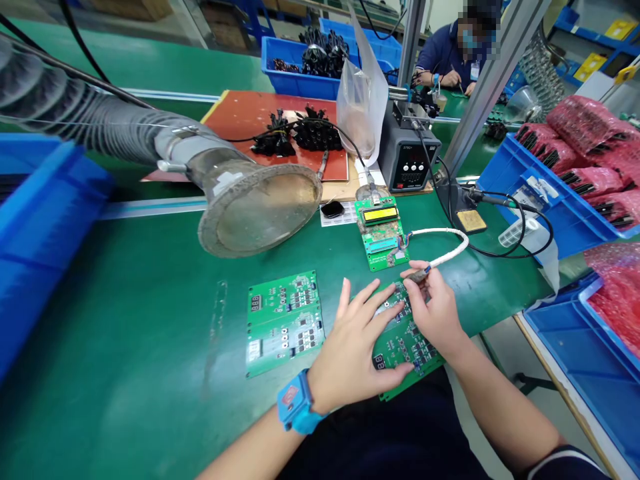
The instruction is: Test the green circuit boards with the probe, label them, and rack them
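Note:
My left hand (356,343) lies flat with fingers spread on a green circuit board (407,347) at the table's near edge. My right hand (434,308) is closed on a small probe connector (419,273) at the end of a white sleeved cable (445,257), its tip touching that board's top edge. The cable runs back to a small green tester board with a yellow display (383,233). A second green circuit board (283,321) lies to the left, untouched. My left wrist carries a blue strap (296,402).
A fume extractor funnel (260,210) hangs over the green mat (125,320). A soldering station (407,157), plastic bag (363,100), red mat with black parts (295,133), blue bins (545,200) with pink bags stand around. Another person (457,53) works at the back.

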Motion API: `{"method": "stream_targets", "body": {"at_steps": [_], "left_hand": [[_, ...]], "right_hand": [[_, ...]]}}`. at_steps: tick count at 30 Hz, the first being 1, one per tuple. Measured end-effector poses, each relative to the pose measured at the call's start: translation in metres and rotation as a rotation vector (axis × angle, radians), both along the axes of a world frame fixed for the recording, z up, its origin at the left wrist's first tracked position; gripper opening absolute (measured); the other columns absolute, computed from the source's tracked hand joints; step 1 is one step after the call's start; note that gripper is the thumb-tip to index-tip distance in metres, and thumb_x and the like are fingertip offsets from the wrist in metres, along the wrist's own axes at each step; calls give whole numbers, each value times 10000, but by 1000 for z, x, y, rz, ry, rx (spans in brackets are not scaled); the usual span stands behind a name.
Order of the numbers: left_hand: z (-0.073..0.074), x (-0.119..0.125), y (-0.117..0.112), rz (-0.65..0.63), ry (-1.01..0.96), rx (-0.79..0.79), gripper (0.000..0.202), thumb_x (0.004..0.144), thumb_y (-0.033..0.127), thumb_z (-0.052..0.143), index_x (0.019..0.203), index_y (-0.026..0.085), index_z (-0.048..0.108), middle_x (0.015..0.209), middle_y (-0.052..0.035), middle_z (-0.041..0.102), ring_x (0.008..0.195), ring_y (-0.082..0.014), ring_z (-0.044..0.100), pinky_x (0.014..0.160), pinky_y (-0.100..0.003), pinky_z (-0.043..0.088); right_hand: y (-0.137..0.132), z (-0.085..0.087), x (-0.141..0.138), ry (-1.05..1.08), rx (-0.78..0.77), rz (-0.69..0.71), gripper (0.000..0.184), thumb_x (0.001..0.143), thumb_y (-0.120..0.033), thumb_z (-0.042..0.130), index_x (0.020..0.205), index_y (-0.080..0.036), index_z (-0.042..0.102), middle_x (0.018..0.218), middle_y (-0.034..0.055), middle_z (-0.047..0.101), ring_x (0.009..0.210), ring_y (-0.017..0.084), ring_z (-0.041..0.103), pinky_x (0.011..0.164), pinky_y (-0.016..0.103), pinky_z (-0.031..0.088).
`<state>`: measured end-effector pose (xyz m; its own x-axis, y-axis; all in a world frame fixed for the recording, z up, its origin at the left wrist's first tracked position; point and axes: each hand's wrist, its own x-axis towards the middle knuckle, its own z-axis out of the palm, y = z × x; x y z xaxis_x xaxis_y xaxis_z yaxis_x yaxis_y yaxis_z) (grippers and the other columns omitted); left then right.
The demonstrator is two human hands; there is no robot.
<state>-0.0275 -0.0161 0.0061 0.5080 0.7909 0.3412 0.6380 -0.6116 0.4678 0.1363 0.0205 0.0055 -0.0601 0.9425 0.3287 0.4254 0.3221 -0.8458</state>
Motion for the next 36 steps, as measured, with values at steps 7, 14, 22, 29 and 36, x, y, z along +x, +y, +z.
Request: {"method": "stream_targets", "body": {"at_steps": [7,14,22,29,36], "left_hand": [[-2,-1,0,-37,-49,17,642,691,551,686,1201,186,549,1326,-144,548,1324,-415,351,1048,-756,63],[-5,-1,2,-37,-89,5,722,654,578,706,1237,191,529,1247,-139,601,1225,-367,486,1068,-673,242],[-4,-1,2,-34,-72,-7,777,643,636,689,1225,157,501,1248,-174,582,1224,-365,482,1068,-670,244],[-4,0,3,-38,-94,-47,720,635,646,688,1168,194,517,1275,-163,560,1221,-367,482,1072,-674,225],[-5,-1,2,-38,-76,20,792,655,657,669,1235,151,486,1310,-210,517,1248,-379,447,1064,-695,203]], "right_hand": [[1,-2,1,-11,6,22,209,899,-213,467,1106,-212,486,986,87,667,861,174,653,752,315,548],[1,-3,1,14,0,29,208,906,-212,446,1113,-209,466,967,85,659,854,172,644,749,320,540],[2,-1,3,7,-2,35,211,911,-215,438,1120,-208,465,967,85,659,871,182,644,788,334,529],[1,-1,2,4,7,32,220,910,-214,434,1126,-212,470,967,82,663,877,183,642,791,342,530],[1,-1,2,-6,12,36,210,910,-212,438,1118,-216,469,979,82,660,897,181,645,807,335,531]]}}
